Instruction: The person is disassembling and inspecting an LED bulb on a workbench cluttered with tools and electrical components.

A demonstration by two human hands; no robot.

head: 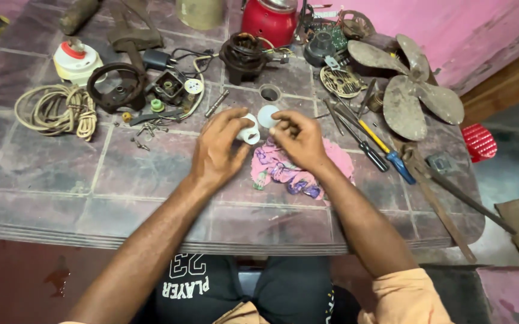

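Tiled stone table [49,180]: its near edge is running across the lower frame; a wide bare stretch is lying open at the left front, while the far half is crowded with parts; its left and far sides are being cut off by the frame.
Rusty three-bladed metal fan [412,90]: sitting at the far right, one blade overhanging toward the pink wall; its hub is hard to make out.
Coiled beige cord [55,111]: lying well apart from the hands, at the far left.
Pink patterned cloth [286,171]: lying crumpled under and just beside the right hand; its far part is being hidden by that hand.
Left hand [214,150]: fingers are curling around a small white plastic cylinder [249,133], gripping it above the table; most of the cylinder is being covered by the fingers.
Right hand [301,141]: fingertips are pinching a round white plastic cap [266,115], holding it just beside the cylinder; whether the two pieces are touching cannot be told.
Blue-and-yellow-handled screwdrivers [385,150]: lying just right of the right hand, beside the cloth; their tips are getting lost among other tools.
Loose small screws [148,132]: scattered left of the left hand, near it; individual shapes are too small to tell.
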